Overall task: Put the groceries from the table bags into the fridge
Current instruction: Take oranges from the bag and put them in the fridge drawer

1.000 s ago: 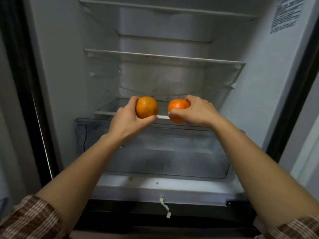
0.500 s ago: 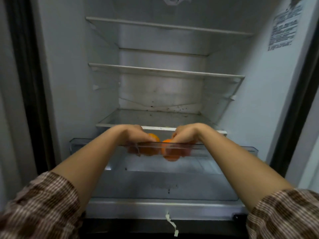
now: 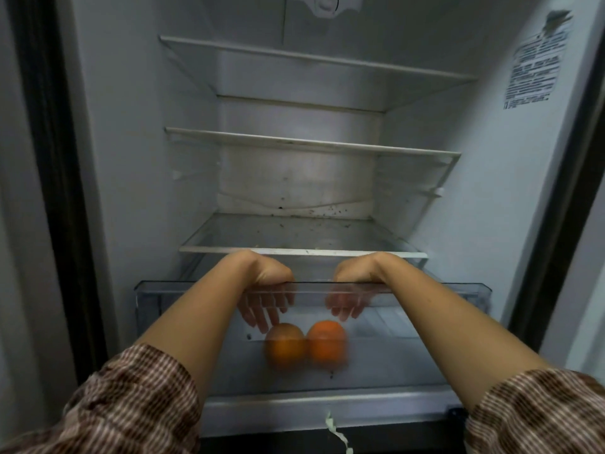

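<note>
Inside the drawer [image 3: 150, 299], both hands [image 3: 265, 303] (fingers spread, empty) hang above two oranges [image 3: 306, 344].

You are reaching both bare forearms forward and downward, striped sleeves bunched near the elbows, wrists bent sharply so the hands are hanging down. Your left hand [image 3: 265, 299] is dangling with fingers loosely spread and pointing down, gripping nothing. Your right hand [image 3: 347, 298] is drooping the same way, its fingers slack, a little curled and empty

A home kitchen: an open fridge [image 3: 304, 191] with glass shelves [image 3: 311, 145].
</note>
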`<act>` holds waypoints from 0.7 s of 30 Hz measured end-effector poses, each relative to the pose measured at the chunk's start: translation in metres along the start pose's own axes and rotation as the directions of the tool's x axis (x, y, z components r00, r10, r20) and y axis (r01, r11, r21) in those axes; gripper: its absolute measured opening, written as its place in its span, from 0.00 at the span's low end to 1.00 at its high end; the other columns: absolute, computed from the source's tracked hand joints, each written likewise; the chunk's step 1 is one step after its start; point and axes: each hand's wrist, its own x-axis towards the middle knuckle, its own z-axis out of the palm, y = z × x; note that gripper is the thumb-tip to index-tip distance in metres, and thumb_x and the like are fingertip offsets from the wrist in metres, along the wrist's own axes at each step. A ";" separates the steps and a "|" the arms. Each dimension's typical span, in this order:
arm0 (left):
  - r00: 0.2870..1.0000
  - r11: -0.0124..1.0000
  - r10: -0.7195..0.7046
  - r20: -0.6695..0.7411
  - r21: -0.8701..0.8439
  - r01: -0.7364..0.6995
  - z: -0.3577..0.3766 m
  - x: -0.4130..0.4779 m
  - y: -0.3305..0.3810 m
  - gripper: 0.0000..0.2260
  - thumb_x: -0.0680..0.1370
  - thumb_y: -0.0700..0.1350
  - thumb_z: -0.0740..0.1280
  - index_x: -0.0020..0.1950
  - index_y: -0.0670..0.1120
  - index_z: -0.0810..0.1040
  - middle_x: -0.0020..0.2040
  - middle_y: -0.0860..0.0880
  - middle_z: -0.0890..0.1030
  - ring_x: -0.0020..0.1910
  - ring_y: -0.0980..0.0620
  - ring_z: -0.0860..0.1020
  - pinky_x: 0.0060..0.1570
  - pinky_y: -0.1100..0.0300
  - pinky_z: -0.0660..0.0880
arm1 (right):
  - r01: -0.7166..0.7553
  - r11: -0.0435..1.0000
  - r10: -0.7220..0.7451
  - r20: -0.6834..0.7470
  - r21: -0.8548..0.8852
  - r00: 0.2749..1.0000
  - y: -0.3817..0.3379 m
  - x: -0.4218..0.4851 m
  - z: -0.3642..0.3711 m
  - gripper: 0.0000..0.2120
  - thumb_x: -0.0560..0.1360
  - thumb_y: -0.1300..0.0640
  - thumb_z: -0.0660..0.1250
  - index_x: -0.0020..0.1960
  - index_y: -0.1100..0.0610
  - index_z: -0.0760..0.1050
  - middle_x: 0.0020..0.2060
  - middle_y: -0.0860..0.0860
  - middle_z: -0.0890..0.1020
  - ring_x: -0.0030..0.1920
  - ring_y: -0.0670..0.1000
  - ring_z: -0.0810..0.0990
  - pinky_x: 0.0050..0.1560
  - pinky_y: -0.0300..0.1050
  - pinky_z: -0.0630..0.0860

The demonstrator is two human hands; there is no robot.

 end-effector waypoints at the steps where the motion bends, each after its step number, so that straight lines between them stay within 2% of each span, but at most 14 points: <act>1: 1.000 1.000 0.016 -0.004 -0.008 -0.016 0.000 0.002 0.000 0.15 0.78 0.48 0.60 0.59 0.41 0.76 0.56 0.41 0.82 0.45 0.43 0.83 0.41 0.55 0.78 | 0.043 0.999 -0.043 -0.084 -0.001 0.996 0.001 -0.003 0.000 0.09 0.78 0.61 0.65 0.54 0.65 0.79 0.46 0.58 0.84 0.39 0.52 0.83 0.45 0.45 0.82; 3: 0.996 0.998 0.058 -0.063 -0.021 -0.059 0.000 0.001 -0.001 0.16 0.78 0.49 0.60 0.59 0.40 0.77 0.53 0.42 0.83 0.42 0.44 0.83 0.39 0.57 0.77 | 0.160 0.987 -0.142 -0.318 0.031 0.937 0.001 -0.012 0.000 0.08 0.76 0.61 0.65 0.46 0.64 0.81 0.38 0.58 0.84 0.35 0.52 0.81 0.39 0.44 0.81; 5: 0.944 0.982 0.181 -0.276 0.006 -0.187 0.002 -0.005 -0.001 0.15 0.77 0.49 0.61 0.53 0.39 0.80 0.45 0.40 0.84 0.38 0.44 0.82 0.37 0.57 0.77 | 0.242 0.969 -0.228 -0.534 -0.044 0.814 0.001 -0.024 0.005 0.07 0.74 0.60 0.67 0.40 0.59 0.81 0.33 0.53 0.81 0.34 0.49 0.77 0.34 0.38 0.74; 6: 0.867 0.962 0.263 -0.424 0.047 -0.268 0.004 -0.008 -0.002 0.14 0.76 0.48 0.62 0.50 0.39 0.81 0.43 0.40 0.84 0.38 0.44 0.82 0.38 0.55 0.78 | 0.260 0.962 -0.259 -0.593 -0.086 0.763 0.001 -0.030 0.009 0.05 0.73 0.59 0.68 0.40 0.57 0.81 0.33 0.51 0.80 0.36 0.48 0.76 0.34 0.37 0.72; 8: 0.639 0.906 0.390 -0.663 0.153 -0.394 0.011 -0.018 -0.006 0.12 0.75 0.47 0.63 0.49 0.43 0.82 0.45 0.43 0.83 0.43 0.45 0.81 0.44 0.53 0.79 | 0.287 0.950 -0.298 -0.647 -0.126 0.702 0.001 -0.045 0.020 0.02 0.73 0.57 0.70 0.42 0.55 0.82 0.36 0.50 0.81 0.40 0.48 0.78 0.39 0.38 0.70; 9: 0.548 0.884 0.404 -0.732 0.159 -0.440 0.016 -0.024 -0.009 0.10 0.75 0.47 0.64 0.50 0.46 0.82 0.47 0.44 0.83 0.45 0.45 0.81 0.47 0.53 0.79 | 0.300 0.943 -0.315 -0.666 -0.142 0.676 0.000 -0.053 0.025 0.03 0.73 0.56 0.71 0.44 0.55 0.82 0.39 0.50 0.82 0.41 0.48 0.78 0.42 0.38 0.70; 10: 0.488 0.866 0.399 -0.777 0.144 -0.478 0.023 -0.031 -0.012 0.09 0.75 0.47 0.64 0.51 0.48 0.82 0.49 0.46 0.83 0.48 0.46 0.80 0.49 0.53 0.79 | 0.312 0.937 -0.329 -0.687 -0.155 0.648 -0.001 -0.061 0.030 0.04 0.73 0.55 0.71 0.46 0.55 0.82 0.41 0.51 0.82 0.43 0.48 0.78 0.44 0.39 0.70; 12: 0.409 0.853 0.385 -0.827 0.150 -0.501 0.041 -0.049 -0.021 0.10 0.75 0.47 0.65 0.54 0.49 0.81 0.52 0.48 0.83 0.53 0.46 0.79 0.52 0.53 0.77 | 0.334 0.926 -0.351 -0.731 -0.177 0.586 -0.004 -0.077 0.042 0.08 0.73 0.54 0.70 0.50 0.56 0.82 0.46 0.52 0.83 0.48 0.49 0.77 0.48 0.40 0.71; 16: 0.288 0.866 0.391 -0.874 0.244 -0.437 0.086 -0.085 -0.048 0.13 0.74 0.47 0.65 0.58 0.49 0.79 0.57 0.47 0.81 0.60 0.45 0.75 0.56 0.53 0.73 | 0.393 0.890 -0.415 -0.773 -0.233 0.481 -0.005 -0.105 0.078 0.10 0.72 0.54 0.68 0.52 0.56 0.81 0.53 0.54 0.82 0.58 0.54 0.76 0.58 0.48 0.73; 21: 0.271 0.898 0.391 -0.879 0.301 -0.321 0.150 -0.154 -0.094 0.14 0.76 0.47 0.64 0.61 0.46 0.76 0.59 0.46 0.79 0.63 0.46 0.72 0.55 0.52 0.71 | 0.465 0.829 -0.528 -0.713 -0.312 0.462 -0.001 -0.145 0.147 0.11 0.73 0.54 0.68 0.53 0.57 0.80 0.53 0.55 0.82 0.57 0.56 0.76 0.58 0.46 0.71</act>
